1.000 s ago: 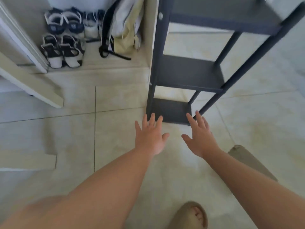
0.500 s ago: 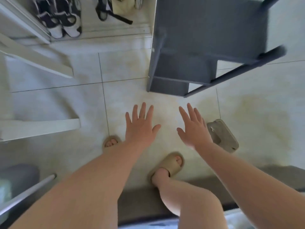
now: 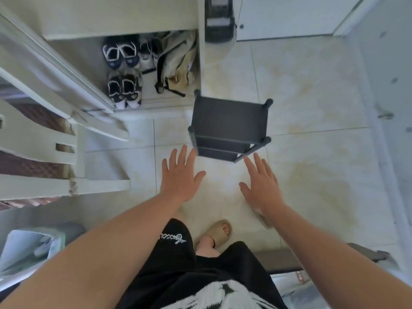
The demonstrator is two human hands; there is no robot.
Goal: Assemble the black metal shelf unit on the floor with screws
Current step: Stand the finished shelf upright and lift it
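The black metal shelf unit (image 3: 229, 123) stands upright on the tiled floor, seen from above, with its top shelf and lower shelves stacked below it. My left hand (image 3: 179, 175) hovers in front of its near left corner, fingers straight and spread, holding nothing. My right hand (image 3: 260, 184) hovers near the unit's front right post, also flat and empty. Neither hand touches the shelf. No screws are visible.
A white cabinet (image 3: 124, 21) with open doors holds several shoes (image 3: 124, 72) and a bag (image 3: 178, 63) at the back left. A white chair (image 3: 55, 152) stands at the left. My sandalled foot (image 3: 217, 234) is below. A door (image 3: 388, 90) bounds the right side.
The view has risen and pulled back from the shelf, which now looks small and is seen from above. Both hands stay spread and empty in front of it.
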